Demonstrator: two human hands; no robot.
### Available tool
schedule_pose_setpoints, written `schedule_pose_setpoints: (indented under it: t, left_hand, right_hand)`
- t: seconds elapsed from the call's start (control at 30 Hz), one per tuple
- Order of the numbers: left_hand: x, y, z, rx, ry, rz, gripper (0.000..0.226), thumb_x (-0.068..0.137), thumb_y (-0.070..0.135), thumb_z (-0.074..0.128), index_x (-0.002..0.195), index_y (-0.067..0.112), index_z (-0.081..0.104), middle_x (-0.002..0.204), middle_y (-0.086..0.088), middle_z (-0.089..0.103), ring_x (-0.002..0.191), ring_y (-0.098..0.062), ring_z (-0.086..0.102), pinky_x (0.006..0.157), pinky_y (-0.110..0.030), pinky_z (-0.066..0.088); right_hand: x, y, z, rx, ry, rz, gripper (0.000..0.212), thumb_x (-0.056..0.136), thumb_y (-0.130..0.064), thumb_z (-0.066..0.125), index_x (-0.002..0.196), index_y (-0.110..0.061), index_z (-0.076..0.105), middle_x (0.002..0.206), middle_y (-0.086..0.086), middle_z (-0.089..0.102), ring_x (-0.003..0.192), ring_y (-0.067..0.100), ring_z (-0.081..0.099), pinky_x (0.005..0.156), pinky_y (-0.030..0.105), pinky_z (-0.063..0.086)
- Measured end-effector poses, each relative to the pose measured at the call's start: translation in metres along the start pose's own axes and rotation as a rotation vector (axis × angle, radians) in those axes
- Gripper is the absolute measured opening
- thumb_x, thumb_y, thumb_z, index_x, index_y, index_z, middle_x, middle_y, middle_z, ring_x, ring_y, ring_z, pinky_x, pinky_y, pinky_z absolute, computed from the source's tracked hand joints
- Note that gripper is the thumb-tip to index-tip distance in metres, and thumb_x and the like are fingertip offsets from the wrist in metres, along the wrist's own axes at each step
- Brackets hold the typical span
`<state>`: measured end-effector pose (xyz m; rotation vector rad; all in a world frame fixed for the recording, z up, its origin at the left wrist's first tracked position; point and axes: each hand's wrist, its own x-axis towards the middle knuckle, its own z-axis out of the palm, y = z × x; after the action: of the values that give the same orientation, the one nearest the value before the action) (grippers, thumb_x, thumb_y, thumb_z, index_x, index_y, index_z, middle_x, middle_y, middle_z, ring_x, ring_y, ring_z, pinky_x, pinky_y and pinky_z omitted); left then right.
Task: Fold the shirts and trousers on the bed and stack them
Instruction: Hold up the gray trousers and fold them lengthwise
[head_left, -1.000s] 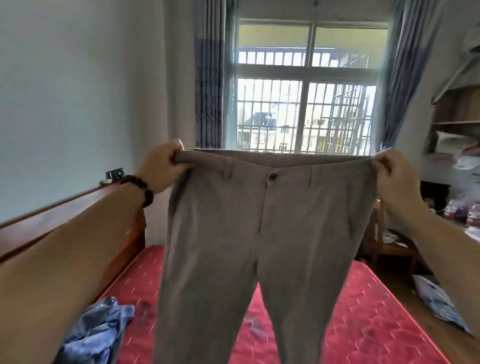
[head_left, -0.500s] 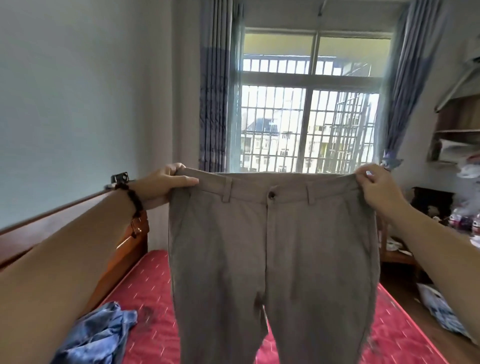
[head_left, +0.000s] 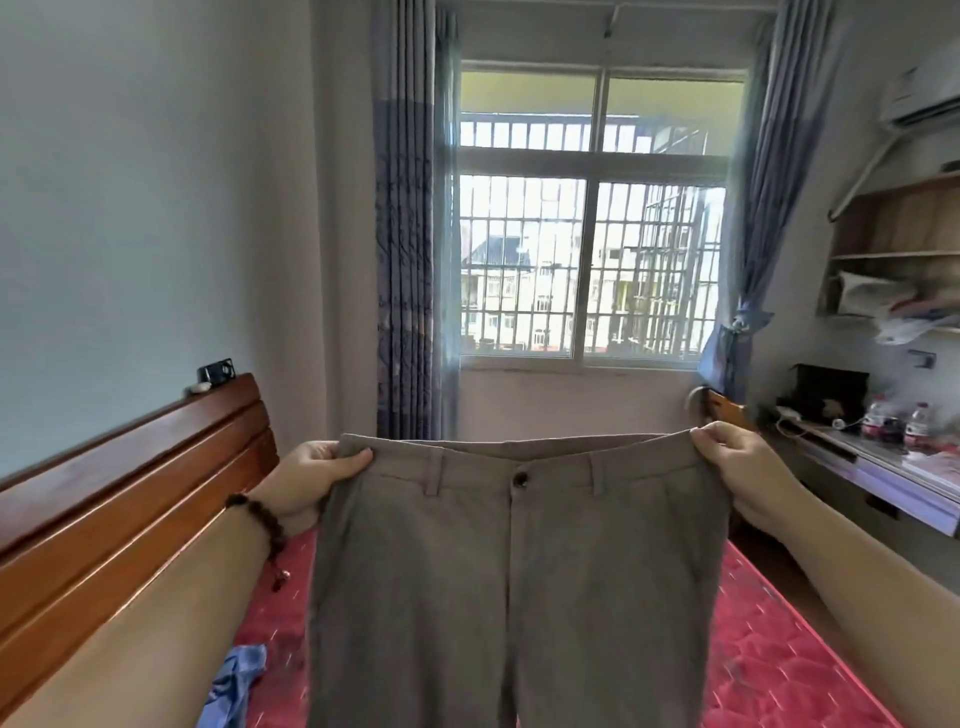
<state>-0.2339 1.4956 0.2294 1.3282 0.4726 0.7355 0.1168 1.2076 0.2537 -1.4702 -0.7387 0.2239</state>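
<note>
Grey-brown trousers (head_left: 519, 582) hang upright in front of me, front side and button facing me, spread flat by the waistband. My left hand (head_left: 311, 478) pinches the waistband's left corner; a dark bead bracelet is on that wrist. My right hand (head_left: 737, 467) pinches the right corner. The legs run out of view at the bottom edge. A crumpled blue garment (head_left: 234, 680) lies on the red quilted bed (head_left: 769, 660) at the lower left, partly hidden behind my forearm and the trousers.
A wooden headboard (head_left: 119, 499) runs along the left. A desk (head_left: 883, 478) with bottles and a wall shelf (head_left: 893, 260) stand at the right. A barred window (head_left: 587, 249) with blue curtains is straight ahead.
The trousers and both hands have come down lower in view, and the waistband is pulled flatter and wider. My view has tilted up, showing more of the window.
</note>
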Motion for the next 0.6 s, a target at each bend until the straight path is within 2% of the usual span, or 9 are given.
schedule_pose_setpoints:
  t: [0.07, 0.17, 0.23, 0.3, 0.43, 0.53, 0.6]
  left_hand:
    - [-0.001, -0.009, 0.001, -0.087, 0.045, -0.040, 0.029, 0.083, 0.011, 0.063, 0.102, -0.010, 0.065, 0.093, -0.023, 0.071, 0.071, -0.026, 0.071, 0.058, -0.029, 0.058]
    - [-0.008, -0.021, 0.019, -0.177, 0.147, -0.065, 0.019, 0.094, 0.011, 0.056, 0.097, -0.005, 0.066, 0.082, -0.020, 0.073, 0.067, -0.025, 0.071, 0.055, -0.030, 0.057]
    - [-0.016, -0.026, 0.040, -0.226, 0.257, -0.003, 0.017, 0.094, 0.011, 0.058, 0.095, -0.003, 0.068, 0.081, -0.018, 0.073, 0.068, -0.025, 0.071, 0.057, -0.031, 0.058]
    - [-0.030, -0.024, 0.070, -0.280, 0.318, 0.089, 0.014, 0.093, 0.011, 0.061, 0.092, 0.001, 0.070, 0.083, -0.017, 0.073, 0.074, -0.027, 0.070, 0.066, -0.035, 0.059]
    - [-0.069, -0.016, 0.136, -0.213, 0.375, 0.227, 0.016, 0.094, 0.012, 0.060, 0.082, 0.011, 0.072, 0.087, -0.015, 0.072, 0.084, -0.028, 0.066, 0.082, -0.043, 0.057]
    - [-0.102, -0.015, 0.180, -0.079, 0.370, 0.277, 0.015, 0.094, 0.014, 0.060, 0.085, 0.011, 0.072, 0.095, -0.020, 0.071, 0.085, -0.025, 0.064, 0.089, -0.052, 0.053]
    - [-0.126, -0.016, 0.203, 0.030, 0.305, 0.284, 0.018, 0.092, 0.028, 0.062, 0.089, 0.012, 0.071, 0.095, -0.017, 0.072, 0.087, -0.020, 0.066, 0.088, -0.049, 0.054]
  right_hand:
    - [-0.008, 0.003, 0.000, 0.075, 0.063, 0.066, 0.017, 0.095, -0.012, 0.058, 0.079, -0.008, 0.060, 0.064, 0.007, 0.062, 0.048, 0.008, 0.057, 0.045, 0.020, 0.049]
    - [-0.024, 0.009, 0.006, 0.194, 0.200, 0.100, 0.021, 0.092, -0.016, 0.062, 0.072, -0.011, 0.060, 0.052, -0.001, 0.063, 0.044, 0.008, 0.058, 0.043, 0.020, 0.049]
    - [-0.038, 0.004, 0.016, 0.235, 0.289, 0.097, 0.025, 0.091, -0.018, 0.065, 0.068, -0.014, 0.058, 0.052, -0.002, 0.061, 0.043, 0.007, 0.057, 0.044, 0.020, 0.049]
    - [-0.056, -0.007, 0.028, 0.304, 0.310, 0.092, 0.025, 0.091, -0.021, 0.066, 0.067, -0.016, 0.057, 0.057, -0.001, 0.062, 0.048, 0.008, 0.058, 0.048, 0.022, 0.051]
    - [-0.107, -0.040, 0.066, 0.368, 0.158, 0.090, 0.014, 0.087, -0.025, 0.070, 0.078, -0.016, 0.065, 0.077, 0.006, 0.066, 0.072, 0.020, 0.061, 0.072, 0.037, 0.053]
    - [-0.157, -0.061, 0.096, 0.350, -0.015, 0.035, 0.012, 0.083, -0.023, 0.075, 0.075, -0.015, 0.072, 0.074, 0.008, 0.068, 0.070, 0.024, 0.059, 0.071, 0.038, 0.049]
    - [-0.186, -0.071, 0.103, 0.293, -0.068, 0.028, 0.009, 0.080, -0.022, 0.077, 0.074, -0.015, 0.076, 0.075, 0.009, 0.071, 0.069, 0.022, 0.062, 0.068, 0.034, 0.049]
